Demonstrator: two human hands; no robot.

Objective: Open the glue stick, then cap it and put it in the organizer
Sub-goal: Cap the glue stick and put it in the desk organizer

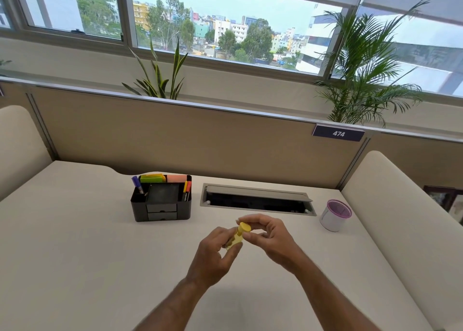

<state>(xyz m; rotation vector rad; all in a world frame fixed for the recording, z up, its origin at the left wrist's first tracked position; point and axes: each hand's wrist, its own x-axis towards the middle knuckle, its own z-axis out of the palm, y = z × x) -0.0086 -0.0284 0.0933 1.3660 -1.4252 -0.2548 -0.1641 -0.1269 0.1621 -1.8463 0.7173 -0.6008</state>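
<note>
A yellow glue stick (236, 240) is held above the middle of the white desk, tilted up to the right. My left hand (214, 255) grips its body from below. My right hand (269, 235) pinches the yellow cap (244, 228) at the top end with thumb and fingers. Whether the cap sits fully on the body is hidden by the fingers. The black desk organizer (161, 200) stands behind and to the left, holding pens, markers and coloured sticky notes, with two small drawers in front.
A grey cable hatch (258, 200) with its lid raised lies in the desk behind my hands. A white cup with a purple mesh rim (334, 215) stands at the right. Beige partition panels close off the back and sides.
</note>
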